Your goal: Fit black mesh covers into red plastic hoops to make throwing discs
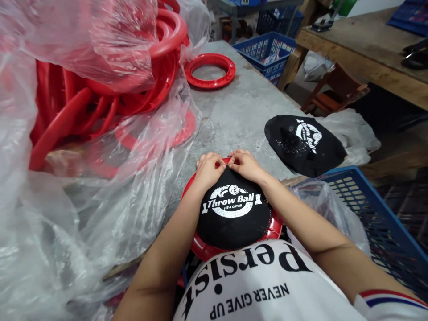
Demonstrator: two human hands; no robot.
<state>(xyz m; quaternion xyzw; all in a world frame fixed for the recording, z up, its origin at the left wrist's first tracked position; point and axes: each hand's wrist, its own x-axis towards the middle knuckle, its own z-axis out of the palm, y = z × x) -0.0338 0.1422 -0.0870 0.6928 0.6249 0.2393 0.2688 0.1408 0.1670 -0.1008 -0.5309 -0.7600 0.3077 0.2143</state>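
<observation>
A red ring (201, 250) with a black cloth (234, 234) across it lies right in front of the white shirt (257, 278), its far rim under both hands. The left hand (210, 168) and right hand (244, 164) are nearly touching there, thumbs and fingers pinched narrow on the far edge of the black cloth; whether they grip the ring too, I cannot tell. The shirt hides part of the ring's near rim, and the forearms cover parts of its sides. To the right stands a blue crate (384, 200), cut off by the picture's edge; another black cloth (284, 133) lies beyond it. Farther left, cloudy plastic (133, 214) blurs part of a pile of red rings (63, 111). A loose red ring (211, 84) lies far on the grey table (254, 111).
</observation>
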